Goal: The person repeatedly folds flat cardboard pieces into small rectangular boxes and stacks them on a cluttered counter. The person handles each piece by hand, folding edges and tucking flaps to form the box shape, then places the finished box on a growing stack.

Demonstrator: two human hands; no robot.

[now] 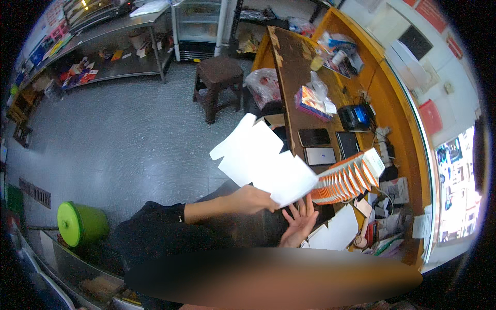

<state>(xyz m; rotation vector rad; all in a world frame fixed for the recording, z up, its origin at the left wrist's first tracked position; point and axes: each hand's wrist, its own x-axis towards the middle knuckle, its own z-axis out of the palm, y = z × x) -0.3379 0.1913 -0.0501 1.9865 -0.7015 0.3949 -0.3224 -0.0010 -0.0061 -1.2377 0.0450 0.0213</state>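
Note:
My left hand [250, 200] grips the lower edge of an unfolded white carton blank [263, 155], a flat die-cut sheet with notches and flaps. The blank is raised at a slant beside the counter edge. Just below its lower right corner is my right hand [300, 225], palm up with the fingers spread; whether a fingertip touches the sheet I cannot tell. To the right of the blank stands a row of orange-and-white folded cartons [346, 178], packed close together. More flat white sheets [336, 230] lie on the counter beside my right hand.
The wooden counter [292, 67] carries a phone [314, 137], a card terminal [355, 118] and a tissue pack [314, 102]. A brown stool [219, 77] stands beyond the blank. On the left are a green bin [82, 223] and a steel table [119, 72].

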